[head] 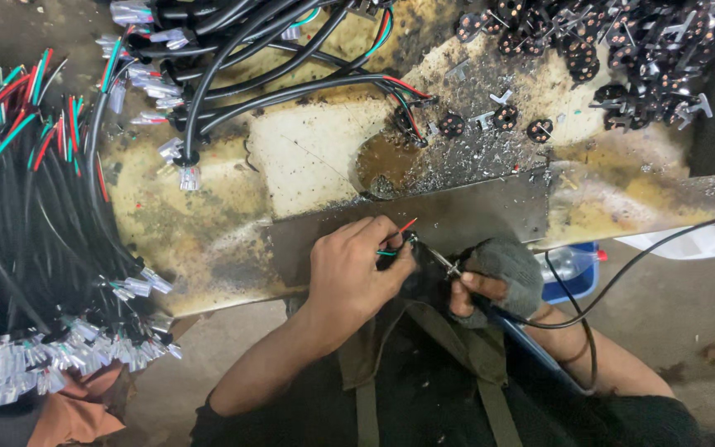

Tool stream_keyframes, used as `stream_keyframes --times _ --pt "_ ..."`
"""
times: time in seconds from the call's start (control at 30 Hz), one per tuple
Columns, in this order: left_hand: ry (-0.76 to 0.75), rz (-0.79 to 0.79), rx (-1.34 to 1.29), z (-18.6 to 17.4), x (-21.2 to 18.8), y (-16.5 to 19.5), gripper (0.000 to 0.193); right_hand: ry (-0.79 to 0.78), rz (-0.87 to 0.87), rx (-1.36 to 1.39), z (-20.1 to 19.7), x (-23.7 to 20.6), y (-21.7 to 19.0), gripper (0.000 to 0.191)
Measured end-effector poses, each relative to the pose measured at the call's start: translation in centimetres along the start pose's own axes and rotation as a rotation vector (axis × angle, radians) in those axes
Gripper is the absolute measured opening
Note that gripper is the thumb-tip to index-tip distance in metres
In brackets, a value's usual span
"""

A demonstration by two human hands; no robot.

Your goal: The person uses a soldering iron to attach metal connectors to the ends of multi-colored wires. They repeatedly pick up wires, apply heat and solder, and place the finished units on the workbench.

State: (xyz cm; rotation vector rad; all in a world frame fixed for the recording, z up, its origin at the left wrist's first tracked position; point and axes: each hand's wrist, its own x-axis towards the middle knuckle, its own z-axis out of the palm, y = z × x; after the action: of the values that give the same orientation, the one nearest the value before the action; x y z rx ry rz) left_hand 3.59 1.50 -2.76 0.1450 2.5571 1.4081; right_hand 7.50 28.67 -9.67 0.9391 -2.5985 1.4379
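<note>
Red and green wire ends (399,236) sit just below the middle of the frame, pinched between the closed fingers of the left hand (349,269) over a dark metal plate (473,211). At the far left of the frame, a thick bundle of black cables (26,223) with red and green leads runs down to a cluster of clear plastic connectors (59,356) at the lower left. More black cables (266,66) curve across the upper middle over a stained, yellowed workbench (308,153). To the right of the wire ends, a soldering iron (440,261) points its thin tip at them; the right hand (498,277), wearing a grey fingerless glove, is closed around its handle, and a black cord (622,273) trails off to the right. At the upper right lies a heap of small black round connector parts (614,41). A blue container (577,277) shows just beyond the right hand.
</note>
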Motion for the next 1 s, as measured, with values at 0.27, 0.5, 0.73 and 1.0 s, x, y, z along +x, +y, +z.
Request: stream_keyframes --times 0.27,0.5,0.73,1.0 --pt "0.018 -0.028 0.011 0.2 0.0 0.1 0.019 0.038 0.124 0.039 0.9 -0.5 -1.1 0.015" --pt "0.024 -0.020 0.038 0.2 0.2 0.1 0.020 0.145 0.480 0.103 0.6 0.9 -2.5 0.029" --pt "0.017 -0.007 0.045 0.2 0.0 0.0 0.018 0.113 0.169 0.096 1.0 7.6 -3.5 0.032" --pt "0.049 -0.001 0.059 0.1 -0.1 0.4 0.026 0.003 0.515 1.151 2.5 7.0 -3.1 0.020"
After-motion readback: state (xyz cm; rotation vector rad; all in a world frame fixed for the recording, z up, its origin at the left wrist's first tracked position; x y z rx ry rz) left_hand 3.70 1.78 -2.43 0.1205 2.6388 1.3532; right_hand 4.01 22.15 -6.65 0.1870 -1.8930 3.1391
